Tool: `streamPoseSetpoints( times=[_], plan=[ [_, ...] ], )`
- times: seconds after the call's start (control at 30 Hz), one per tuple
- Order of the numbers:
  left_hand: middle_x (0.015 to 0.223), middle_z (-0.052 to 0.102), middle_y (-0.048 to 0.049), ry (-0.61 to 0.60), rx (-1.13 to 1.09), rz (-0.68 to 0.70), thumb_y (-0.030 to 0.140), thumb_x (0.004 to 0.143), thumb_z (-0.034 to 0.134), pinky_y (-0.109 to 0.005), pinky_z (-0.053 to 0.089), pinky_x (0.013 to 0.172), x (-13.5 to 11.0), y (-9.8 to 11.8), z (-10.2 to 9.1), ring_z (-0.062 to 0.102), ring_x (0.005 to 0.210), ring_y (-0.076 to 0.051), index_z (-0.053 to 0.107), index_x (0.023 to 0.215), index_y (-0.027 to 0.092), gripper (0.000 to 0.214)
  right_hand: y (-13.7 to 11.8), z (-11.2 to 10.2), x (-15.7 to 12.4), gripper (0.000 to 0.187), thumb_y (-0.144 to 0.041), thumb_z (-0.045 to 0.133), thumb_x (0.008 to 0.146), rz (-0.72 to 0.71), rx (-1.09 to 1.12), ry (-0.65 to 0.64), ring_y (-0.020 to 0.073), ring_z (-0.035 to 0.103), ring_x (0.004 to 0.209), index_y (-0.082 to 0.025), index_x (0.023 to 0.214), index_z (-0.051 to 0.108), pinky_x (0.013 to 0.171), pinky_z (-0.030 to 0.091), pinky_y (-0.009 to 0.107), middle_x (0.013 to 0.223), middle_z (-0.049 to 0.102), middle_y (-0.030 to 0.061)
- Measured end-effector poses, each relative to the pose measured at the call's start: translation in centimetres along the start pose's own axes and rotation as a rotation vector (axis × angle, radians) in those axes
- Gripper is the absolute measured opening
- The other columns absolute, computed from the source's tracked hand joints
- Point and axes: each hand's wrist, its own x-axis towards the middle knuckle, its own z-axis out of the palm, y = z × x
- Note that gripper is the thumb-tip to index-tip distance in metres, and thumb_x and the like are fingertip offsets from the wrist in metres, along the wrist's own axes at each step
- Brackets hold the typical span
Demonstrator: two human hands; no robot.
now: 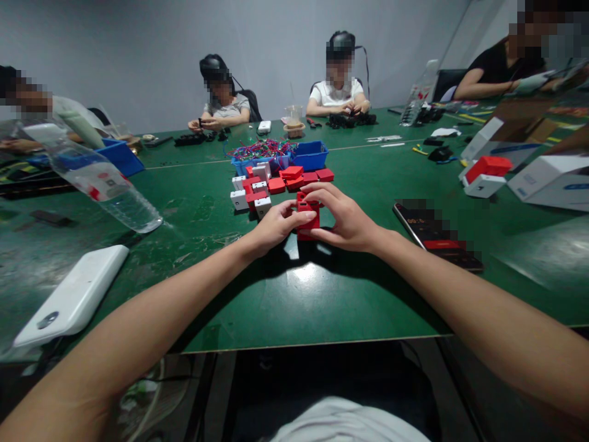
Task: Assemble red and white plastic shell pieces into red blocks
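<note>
Both my hands meet over the green table [322, 294] around a small red plastic block [308, 220]. My left hand [275, 227] pinches its left side with closed fingers. My right hand [346, 220] curls over its top and right side. Just beyond lies a pile of several red and white blocks [271, 184]. Behind that stand two blue bins, the left bin [257, 161] filled with coloured wires and the right bin [310, 155].
A clear water bottle [99, 181] lies at the left, with a white power bank [73, 298] near the front edge. A phone [432, 236] lies right of my hands. White boxes [547, 178] and a red-lidded box [485, 175] sit at the right. Several people work across the table.
</note>
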Motion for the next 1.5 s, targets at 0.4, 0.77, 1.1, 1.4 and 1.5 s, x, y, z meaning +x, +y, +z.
streamPoseSetpoints(
  times=[0.4,0.77,1.1,1.4,1.5],
  plan=[
    [0.090,0.067,-0.0042,0.004,0.009,0.001,0.045,0.066,0.082,-0.029,0.046,0.076,0.1,-0.3,-0.3,0.060,0.081,-0.015,0.063,0.106,0.012,0.055,0.1,0.0,-0.1,0.044,-0.028,0.071,0.079,0.002,0.012,0.000,0.0295,0.056,0.122,-0.024,0.116,0.049,0.101,0.049,0.050,0.127,0.056,0.0156],
    [0.098,0.069,-0.0068,-0.019,0.031,0.008,0.049,0.063,0.084,-0.031,0.048,0.080,0.2,-0.7,-0.8,0.065,0.089,-0.019,0.060,0.106,0.012,0.061,-0.1,0.4,-0.2,0.051,-0.045,0.068,0.086,0.105,0.035,-0.072,0.0321,0.044,0.136,-0.024,0.128,0.048,0.110,0.041,0.056,0.135,0.048,0.0168],
    [0.105,0.071,-0.0072,-0.081,-0.070,0.023,0.040,0.068,0.084,-0.033,0.049,0.086,0.3,-1.1,-1.3,0.067,0.096,-0.020,0.051,0.122,0.016,0.067,-0.2,0.8,-0.3,0.061,-0.034,0.065,0.088,0.148,0.134,-0.095,0.0306,0.034,0.145,-0.026,0.143,0.040,0.117,0.033,0.058,0.147,0.044,0.0158],
    [0.088,0.065,-0.0020,0.012,0.019,0.078,0.053,0.070,0.080,-0.026,0.045,0.069,0.5,-1.3,-0.9,0.060,0.079,-0.014,0.057,0.113,0.013,0.064,-0.5,0.3,-0.1,0.047,-0.036,0.068,0.088,0.179,0.197,-0.097,0.0292,0.039,0.142,-0.024,0.131,0.053,0.115,0.037,0.052,0.142,0.049,0.0152],
    [0.085,0.064,-0.0014,0.022,0.021,0.071,0.054,0.069,0.080,-0.024,0.045,0.066,0.3,-0.9,-0.8,0.058,0.075,-0.012,0.057,0.111,0.012,0.064,-0.4,0.3,-0.1,0.046,-0.036,0.068,0.088,0.173,0.209,-0.085,0.0295,0.041,0.141,-0.022,0.130,0.054,0.115,0.037,0.051,0.140,0.051,0.0164]
  ],
)
